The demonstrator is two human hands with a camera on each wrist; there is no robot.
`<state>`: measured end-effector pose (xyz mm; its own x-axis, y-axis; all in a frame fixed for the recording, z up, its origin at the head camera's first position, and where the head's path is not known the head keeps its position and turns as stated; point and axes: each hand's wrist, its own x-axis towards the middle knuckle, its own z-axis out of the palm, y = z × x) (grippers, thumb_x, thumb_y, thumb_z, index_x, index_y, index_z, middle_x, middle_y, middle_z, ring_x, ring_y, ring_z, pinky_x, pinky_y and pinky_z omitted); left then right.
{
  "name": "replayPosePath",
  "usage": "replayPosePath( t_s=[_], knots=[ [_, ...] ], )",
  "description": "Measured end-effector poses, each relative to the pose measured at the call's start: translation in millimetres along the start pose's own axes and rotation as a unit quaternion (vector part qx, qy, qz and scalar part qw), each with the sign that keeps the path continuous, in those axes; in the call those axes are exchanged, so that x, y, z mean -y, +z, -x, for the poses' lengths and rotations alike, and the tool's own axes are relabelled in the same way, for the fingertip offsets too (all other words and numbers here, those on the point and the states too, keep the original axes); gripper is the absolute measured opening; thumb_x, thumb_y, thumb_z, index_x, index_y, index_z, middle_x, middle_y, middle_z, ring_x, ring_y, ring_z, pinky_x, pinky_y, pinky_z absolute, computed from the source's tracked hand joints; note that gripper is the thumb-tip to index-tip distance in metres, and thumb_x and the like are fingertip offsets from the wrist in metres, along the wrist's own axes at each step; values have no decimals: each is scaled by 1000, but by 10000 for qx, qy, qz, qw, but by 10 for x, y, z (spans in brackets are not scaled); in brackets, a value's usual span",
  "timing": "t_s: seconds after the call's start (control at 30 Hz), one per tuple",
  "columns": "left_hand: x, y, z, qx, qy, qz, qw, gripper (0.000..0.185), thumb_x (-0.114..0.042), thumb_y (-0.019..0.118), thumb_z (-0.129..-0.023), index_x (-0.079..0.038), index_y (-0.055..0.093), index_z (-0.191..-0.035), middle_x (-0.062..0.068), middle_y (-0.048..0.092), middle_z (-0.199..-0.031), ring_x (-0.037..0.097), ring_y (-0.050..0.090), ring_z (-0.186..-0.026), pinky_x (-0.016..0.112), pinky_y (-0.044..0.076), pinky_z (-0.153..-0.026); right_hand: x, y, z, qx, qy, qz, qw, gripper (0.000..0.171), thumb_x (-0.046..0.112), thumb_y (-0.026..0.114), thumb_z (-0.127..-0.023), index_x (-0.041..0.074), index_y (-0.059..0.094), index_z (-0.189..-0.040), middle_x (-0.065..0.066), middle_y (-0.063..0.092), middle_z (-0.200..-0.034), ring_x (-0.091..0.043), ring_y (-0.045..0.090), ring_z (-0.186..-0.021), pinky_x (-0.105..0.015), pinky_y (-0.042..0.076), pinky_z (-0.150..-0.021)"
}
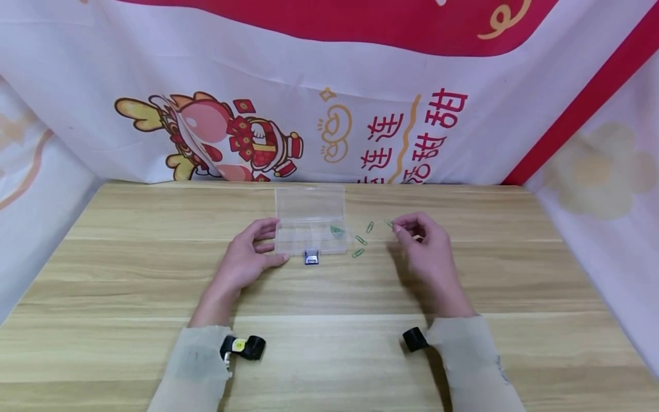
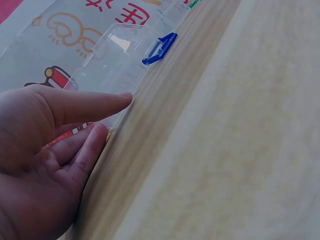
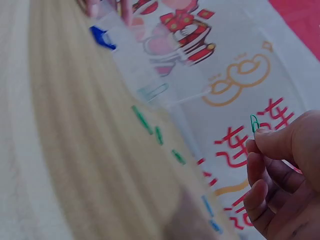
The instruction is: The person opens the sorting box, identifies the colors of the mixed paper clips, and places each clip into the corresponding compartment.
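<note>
My left hand (image 1: 248,256) holds the left end of a clear plastic compartment box (image 1: 293,247), thumb at its front edge and fingers by its side. The box lies with its lid (image 1: 310,204) raised at the back and a blue latch (image 1: 311,257) at the front. Green paper clips (image 1: 337,229) show in a right-hand compartment. Between thumb and forefinger, my right hand (image 1: 424,243) pinches a green paper clip (image 3: 254,123) above the table, right of the box. Three green paper clips (image 1: 361,240) lie between the box and that hand.
Two small blue pieces (image 3: 208,205), probably clips, lie on the table near my right hand; their shape is blurred. The wooden table (image 1: 319,355) ends at a printed white and red cloth (image 1: 288,68) behind the box. Cloth also hangs at both sides.
</note>
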<state>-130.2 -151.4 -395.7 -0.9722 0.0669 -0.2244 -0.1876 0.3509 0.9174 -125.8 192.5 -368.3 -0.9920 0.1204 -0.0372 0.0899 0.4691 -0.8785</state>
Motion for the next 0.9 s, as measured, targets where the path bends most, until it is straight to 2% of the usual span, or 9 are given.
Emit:
replayPosePath(
  t_s=[0.17,0.5,0.9],
  knots=[
    [-4,-2,6,-10,1,-6,10000,80,-5,84,-92,-18,48,-162,15,56,-158,37,61,-140,50,53,-120,109,-35,21,-95,-78,-83,9999,17,25,65,-109,14,70,-121,-5,69,-111,-19,61,-100,-23,55,-78],
    [-1,4,3,-6,-90,-84,9999,79,-7,85,-92,-21,48,-161,14,55,-159,36,60,-141,49,53,-120,185,-35,48,-148,-12,-135,9998,18,29,66,-109,16,71,-120,-4,69,-110,-19,62,-99,-26,54,-84],
    [11,17,-16,-37,-175,-153,9997,79,-8,84,-92,-23,48,-161,12,55,-159,35,60,-141,49,54,-119,198,94,15,-21,-141,-134,9998,17,25,67,-108,15,71,-121,-4,69,-109,-20,62,-98,-27,54,-82]
  ],
)
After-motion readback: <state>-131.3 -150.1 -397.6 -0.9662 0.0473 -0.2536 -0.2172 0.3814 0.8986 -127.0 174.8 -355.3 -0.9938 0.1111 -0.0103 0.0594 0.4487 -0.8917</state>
